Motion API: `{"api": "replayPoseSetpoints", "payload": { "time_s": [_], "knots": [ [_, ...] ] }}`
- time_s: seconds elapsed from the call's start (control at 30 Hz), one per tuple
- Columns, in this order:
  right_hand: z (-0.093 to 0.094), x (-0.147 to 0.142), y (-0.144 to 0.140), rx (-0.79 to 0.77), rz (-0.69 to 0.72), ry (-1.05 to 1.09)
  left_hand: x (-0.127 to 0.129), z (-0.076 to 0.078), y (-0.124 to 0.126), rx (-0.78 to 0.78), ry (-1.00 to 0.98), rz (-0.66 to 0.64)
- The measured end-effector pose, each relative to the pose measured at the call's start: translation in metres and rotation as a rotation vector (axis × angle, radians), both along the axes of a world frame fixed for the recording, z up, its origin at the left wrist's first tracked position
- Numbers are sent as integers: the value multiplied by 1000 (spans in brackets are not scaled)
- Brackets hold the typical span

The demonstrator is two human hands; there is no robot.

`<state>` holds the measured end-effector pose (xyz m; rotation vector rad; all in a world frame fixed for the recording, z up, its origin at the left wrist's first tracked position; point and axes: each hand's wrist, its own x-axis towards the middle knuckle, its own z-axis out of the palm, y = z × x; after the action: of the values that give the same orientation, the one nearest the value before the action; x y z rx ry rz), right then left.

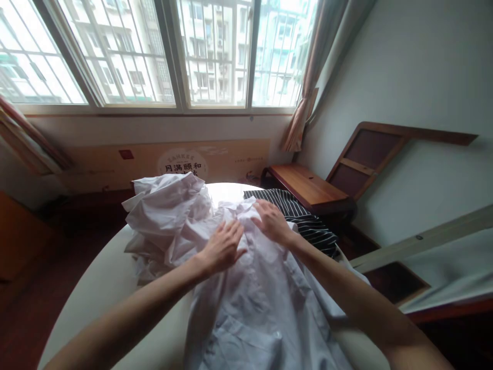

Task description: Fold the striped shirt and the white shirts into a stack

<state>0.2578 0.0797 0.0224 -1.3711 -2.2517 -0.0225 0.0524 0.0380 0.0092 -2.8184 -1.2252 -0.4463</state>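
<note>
A white button-up shirt lies spread down the middle of a round white table, its collar end at the far side. My left hand rests flat on the shirt near the collar, fingers apart. My right hand presses on the collar area just to the right, fingers curled on the fabric. A crumpled pile of white clothes sits to the left of my hands. A black-and-white striped garment lies on the table's right side, partly under the shirt.
A wooden side table and a wooden chair frame stand at the right by the wall. A long cardboard box leans under the window. A curtain hangs at the window's right. Dark wooden floor lies on the left.
</note>
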Motion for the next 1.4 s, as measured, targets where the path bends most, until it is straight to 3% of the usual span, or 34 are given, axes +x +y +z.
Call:
{"api": "replayPoseSetpoints", "payload": {
  "time_s": [0.07, 0.17, 0.3, 0.43, 0.57, 0.63, 0.7, 0.83, 1.0, 1.1, 1.2, 1.3, 1.4],
  "knots": [
    [-17, 5, -40, -81, 175, -135, -4, -22, -27, -152, 74, -58],
    [-41, 8, -85, -146, 181, -236, -11, -39, -44, -267, 111, -33],
    [-60, 9, -121, -134, 84, -232, -20, -39, -49, -279, 135, -102],
    [-52, 8, -141, -154, 69, -242, -30, -32, -58, -265, 158, -158],
    [-13, -2, -116, -240, 4, -211, -30, -17, -48, -241, 114, -186],
    [4, -15, -84, -201, -93, -130, -22, -10, -32, -212, 65, -92],
    [9, -31, -50, -165, -151, -80, -13, -6, -13, -155, 11, 17],
    [-12, -52, -8, -251, -188, -165, -1, -15, 17, -158, -20, 119],
    [-41, -53, -8, -186, -320, -155, -5, -29, 27, -243, -55, 243],
    [-44, -53, -10, -178, -343, -153, -3, -24, 30, -288, -38, 290],
    [-43, -49, -7, -198, -275, -111, 5, -13, 36, -401, 14, 371],
    [-43, -37, -1, -266, -225, 57, 15, -8, 42, -450, 12, 453],
    [-47, -23, 6, -326, -201, 398, 25, -13, 42, -384, -117, 476]
  ]
}}
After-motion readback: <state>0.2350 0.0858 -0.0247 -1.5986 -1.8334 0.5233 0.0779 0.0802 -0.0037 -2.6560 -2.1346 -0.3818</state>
